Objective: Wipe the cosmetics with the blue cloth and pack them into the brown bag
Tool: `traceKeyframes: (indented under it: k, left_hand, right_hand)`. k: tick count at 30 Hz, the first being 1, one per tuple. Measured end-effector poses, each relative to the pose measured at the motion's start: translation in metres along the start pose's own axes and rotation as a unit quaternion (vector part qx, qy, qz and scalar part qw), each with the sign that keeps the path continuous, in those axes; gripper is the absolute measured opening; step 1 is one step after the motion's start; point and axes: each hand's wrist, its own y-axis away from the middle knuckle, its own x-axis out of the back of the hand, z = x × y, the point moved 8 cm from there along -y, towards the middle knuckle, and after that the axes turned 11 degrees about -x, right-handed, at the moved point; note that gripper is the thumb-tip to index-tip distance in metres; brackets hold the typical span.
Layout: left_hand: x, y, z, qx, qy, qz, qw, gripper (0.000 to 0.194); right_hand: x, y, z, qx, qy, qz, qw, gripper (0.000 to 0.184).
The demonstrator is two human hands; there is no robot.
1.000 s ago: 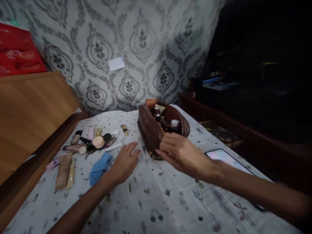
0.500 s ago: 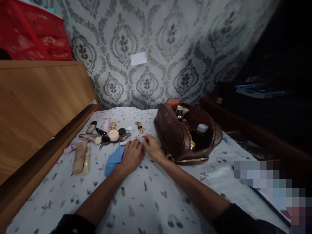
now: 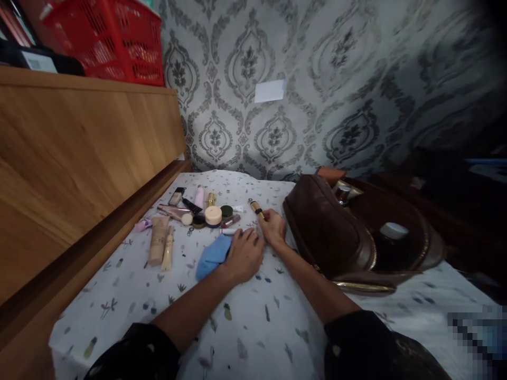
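My left hand (image 3: 246, 256) rests on the patterned cloth, fingers loosely stretched and nothing visible in it. It lies against a blue folded cloth (image 3: 214, 257), and a thin white tube (image 3: 228, 231) shows just past its fingers. Close by on the right, my right hand (image 3: 274, 227) has its fingers closed at the near end of a small gold tube with a black band (image 3: 256, 208), like a lipstick. To the right stands an unzipped brown leather bag (image 3: 322, 227); a white-capped bottle (image 3: 394, 230) and a silver-capped bottle (image 3: 343, 194) show inside.
Left of my hands lie a round cream jar (image 3: 213, 215), a beige squeeze tube (image 3: 158, 240), a slim yellow tube (image 3: 168, 250), a pink bottle (image 3: 199, 196) and several other cosmetics. A wooden panel (image 3: 91, 142) borders the left side, with a red basket (image 3: 119, 42) on top.
My right hand has left the bag, crossed to beside my left hand, then reached forward to the gold tube. The view has turned left; the left hand stays by the blue cloth.
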Motion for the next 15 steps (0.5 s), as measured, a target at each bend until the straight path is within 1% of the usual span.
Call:
traceKeyframes:
  k: [6,9,11,13,14,15]
  left_hand:
    - [-0.002,0.001,0.001,-0.005,0.002,0.013,1.0,0.022]
    - [0.005,0.0,-0.009,0.001,-0.007,0.029,1.0,0.021]
    - [0.017,-0.003,-0.027,0.026,-0.016,0.045,0.999,0.024]
    - [0.03,-0.008,-0.057,0.073,-0.029,0.031,0.996,0.03]
    - [0.033,-0.012,-0.075,0.102,-0.039,0.001,0.994,0.033]
    - [0.033,-0.017,-0.093,0.129,-0.049,-0.051,0.989,0.035]
  right_hand:
    - [0.004,0.009,0.009,0.014,-0.076,-0.019,0.997,0.018]
    - [0.008,0.011,0.014,0.015,-0.116,-0.024,0.993,0.021]
    - [0.01,0.011,0.017,0.009,-0.141,-0.025,0.99,0.024]
    - [0.012,0.009,0.02,0.001,-0.162,-0.024,0.987,0.029]
    - [0.013,0.008,0.021,-0.004,-0.171,-0.023,0.985,0.031]
    - [0.013,0.007,0.022,-0.008,-0.178,-0.022,0.984,0.032]
